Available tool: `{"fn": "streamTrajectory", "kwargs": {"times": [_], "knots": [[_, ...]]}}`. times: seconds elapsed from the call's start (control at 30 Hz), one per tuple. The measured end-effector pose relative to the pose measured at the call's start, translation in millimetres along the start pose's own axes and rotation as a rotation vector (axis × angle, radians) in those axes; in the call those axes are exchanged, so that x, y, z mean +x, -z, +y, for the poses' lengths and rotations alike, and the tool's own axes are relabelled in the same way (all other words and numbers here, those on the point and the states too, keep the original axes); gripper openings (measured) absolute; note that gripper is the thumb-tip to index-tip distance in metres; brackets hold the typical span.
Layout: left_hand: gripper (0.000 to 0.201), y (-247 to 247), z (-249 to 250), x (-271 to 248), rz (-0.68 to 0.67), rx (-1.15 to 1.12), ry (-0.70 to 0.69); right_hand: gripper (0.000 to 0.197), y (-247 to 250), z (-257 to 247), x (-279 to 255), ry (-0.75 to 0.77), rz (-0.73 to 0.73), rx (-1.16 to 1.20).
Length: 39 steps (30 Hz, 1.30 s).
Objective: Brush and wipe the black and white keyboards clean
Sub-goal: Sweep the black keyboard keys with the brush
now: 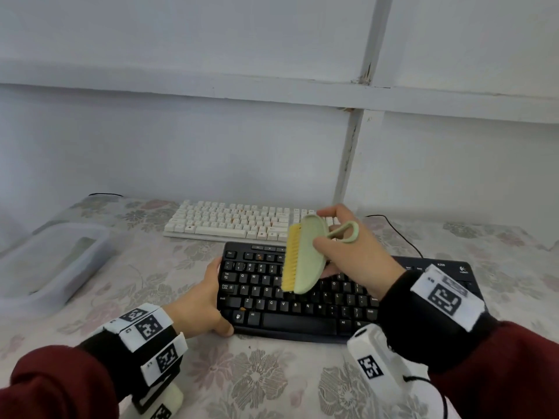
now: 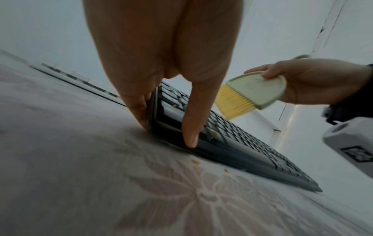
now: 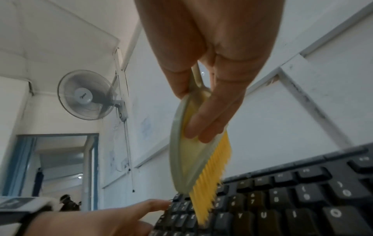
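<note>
A black keyboard (image 1: 302, 300) lies near the table's front, with orange crumbs on some keys. Behind it sits a white keyboard (image 1: 230, 222), also flecked with crumbs. My right hand (image 1: 357, 255) grips a pale green brush (image 1: 305, 258) with yellow bristles (image 1: 289, 261), held just above the black keyboard's middle keys. In the right wrist view the bristles (image 3: 210, 183) point down at the number row. My left hand (image 1: 205, 303) holds the black keyboard's left edge, thumb at the front corner; its fingers (image 2: 189, 121) clasp that edge (image 2: 159, 127).
A clear plastic tub (image 1: 51, 261) stands at the left of the flowered tablecloth (image 1: 257, 379). Black cables (image 1: 399, 234) run behind the keyboards to the wall. Loose crumbs (image 2: 195, 162) lie on the cloth in front of the black keyboard.
</note>
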<state>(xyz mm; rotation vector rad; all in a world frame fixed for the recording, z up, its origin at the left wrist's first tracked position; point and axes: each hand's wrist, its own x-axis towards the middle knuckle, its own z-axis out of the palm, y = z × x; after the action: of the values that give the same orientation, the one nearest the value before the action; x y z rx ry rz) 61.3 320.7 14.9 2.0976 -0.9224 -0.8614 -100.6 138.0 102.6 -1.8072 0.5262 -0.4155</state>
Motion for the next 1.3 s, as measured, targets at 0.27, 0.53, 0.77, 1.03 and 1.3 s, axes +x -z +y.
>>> {"fn": "streamTrajectory", "kwargs": {"times": [0.27,0.53,0.77,1.03,1.3], "knots": [[0.121,5,-12,5,-0.044,-0.071,-0.010,0.036,-17,3,10,0.019,0.004,-0.075],[0.126,6,-17,6,-0.051,-0.093,-0.020,0.032,-29,11,-9,-0.019,-0.087,-0.123],[0.126,4,-16,4,-0.032,-0.084,-0.029,0.029,-30,18,-40,-0.092,-0.269,-0.150],[0.125,4,-10,1,-0.035,-0.037,-0.005,0.034,-20,-3,3,0.049,0.030,-0.019],[0.126,4,-13,3,-0.023,-0.020,0.002,0.030,-40,14,-20,-0.029,-0.207,-0.193]]}}
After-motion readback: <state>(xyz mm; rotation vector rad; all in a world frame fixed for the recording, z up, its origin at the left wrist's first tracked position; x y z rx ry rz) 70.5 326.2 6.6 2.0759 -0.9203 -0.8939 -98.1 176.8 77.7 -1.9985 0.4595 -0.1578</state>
